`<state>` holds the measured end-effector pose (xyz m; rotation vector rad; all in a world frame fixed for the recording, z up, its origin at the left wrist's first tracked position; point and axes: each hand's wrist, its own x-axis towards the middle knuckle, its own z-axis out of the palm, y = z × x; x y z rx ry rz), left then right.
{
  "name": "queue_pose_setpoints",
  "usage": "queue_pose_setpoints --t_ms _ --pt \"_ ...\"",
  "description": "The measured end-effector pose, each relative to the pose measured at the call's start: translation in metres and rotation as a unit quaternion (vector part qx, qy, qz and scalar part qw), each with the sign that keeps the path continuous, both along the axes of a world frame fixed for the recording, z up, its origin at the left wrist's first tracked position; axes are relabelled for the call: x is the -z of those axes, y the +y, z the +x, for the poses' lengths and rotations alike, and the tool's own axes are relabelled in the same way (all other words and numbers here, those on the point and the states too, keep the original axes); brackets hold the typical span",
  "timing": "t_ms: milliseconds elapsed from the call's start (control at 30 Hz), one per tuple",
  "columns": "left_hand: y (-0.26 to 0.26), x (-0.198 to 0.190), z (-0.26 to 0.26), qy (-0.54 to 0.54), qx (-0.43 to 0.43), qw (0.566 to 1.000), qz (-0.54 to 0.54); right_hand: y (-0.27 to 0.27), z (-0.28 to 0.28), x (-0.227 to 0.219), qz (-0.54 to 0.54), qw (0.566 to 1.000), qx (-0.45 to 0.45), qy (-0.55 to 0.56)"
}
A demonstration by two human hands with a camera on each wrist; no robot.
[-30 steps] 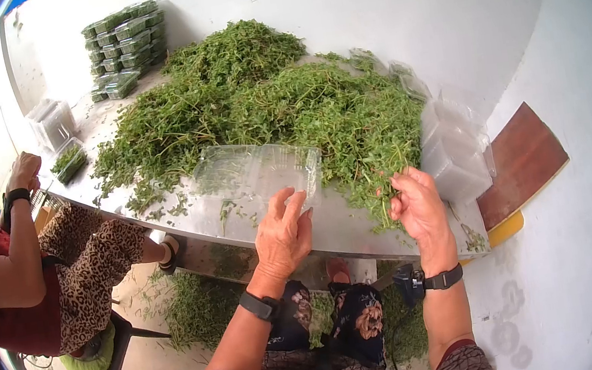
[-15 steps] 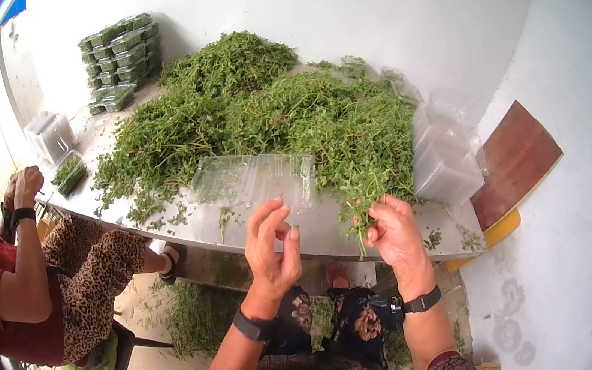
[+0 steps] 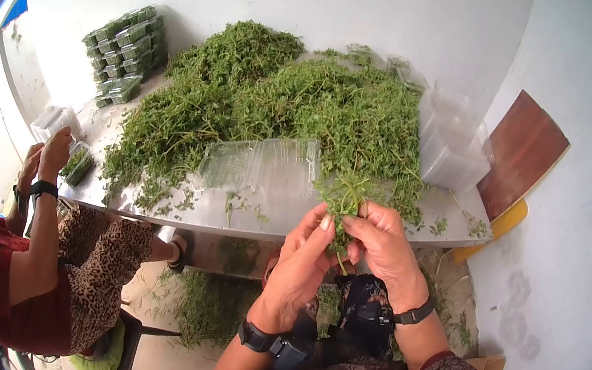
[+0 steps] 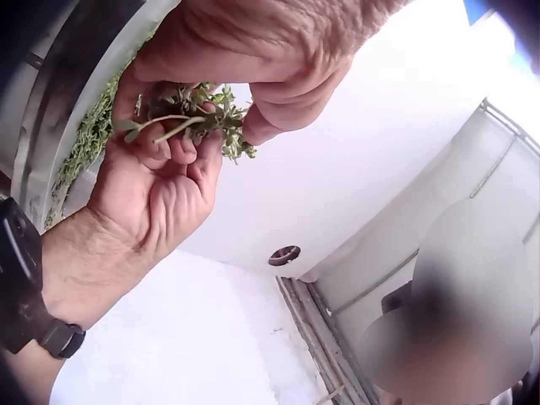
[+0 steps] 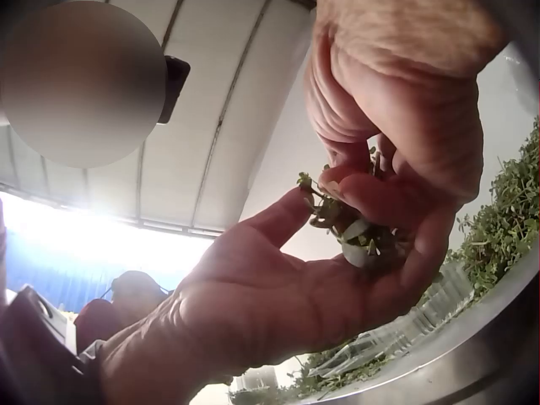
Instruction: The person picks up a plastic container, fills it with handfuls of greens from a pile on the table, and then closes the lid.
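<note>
Both hands meet in front of the table edge around a small bunch of green sprigs [image 3: 345, 195]. My right hand [image 3: 386, 248] pinches the bunch between thumb and fingers. From the other side my left hand [image 3: 298, 266] has its thumb and fingers curled round the same sprigs. Leaves stick up above the fingertips and a pale stem hangs below. In the left wrist view the stems [image 4: 181, 126] show between the two hands; in the right wrist view leaves [image 5: 359, 236] lie against the fingers. Behind the hands, an open clear plastic container [image 3: 286, 167] lies on the table.
A large heap of greens [image 3: 254, 100] covers the table's middle. Empty clear containers [image 3: 453, 148] are stacked at right, filled boxes [image 3: 129, 49] at back left. Another person [image 3: 29, 275] sits at left beside a small filled box [image 3: 77, 164]. Greens [image 3: 210, 303] lie under the table.
My right hand has drawn the sprigs back from the heap and towards the left. My left hand has come across to them and now grips them too. The seated person's hands have risen.
</note>
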<state>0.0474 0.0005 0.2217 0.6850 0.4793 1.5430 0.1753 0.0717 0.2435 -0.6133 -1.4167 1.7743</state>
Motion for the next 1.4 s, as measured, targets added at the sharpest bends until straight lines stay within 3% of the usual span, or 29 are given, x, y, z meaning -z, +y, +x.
queue_pose_setpoints --t_ms 300,400,733,833,1033,1100,1400 --pt "-0.004 0.009 0.009 0.068 -0.122 0.990 -0.016 -0.024 -0.003 0.010 0.075 0.986 0.041 -0.143" --pt "-0.003 0.016 0.012 0.008 -0.151 0.988 -0.042 -0.028 0.001 0.011 0.060 0.990 0.047 -0.122" --pt "-0.008 0.021 0.007 -0.072 -0.113 0.990 -0.055 -0.025 0.011 0.020 -0.028 0.997 0.049 -0.046" --pt "-0.008 0.021 0.009 -0.077 -0.128 0.986 -0.072 -0.026 0.012 0.019 -0.014 0.996 0.046 -0.069" --pt "-0.010 0.009 0.014 0.009 -0.105 0.993 -0.049 -0.029 0.012 0.023 0.079 0.986 0.043 -0.141" --pt "-0.010 0.012 0.009 0.062 -0.051 0.996 -0.034 -0.031 0.009 0.021 0.081 0.985 0.050 -0.144" --pt "-0.010 0.003 0.009 0.116 -0.098 0.987 -0.057 -0.032 0.003 0.023 0.143 0.978 0.052 -0.144"
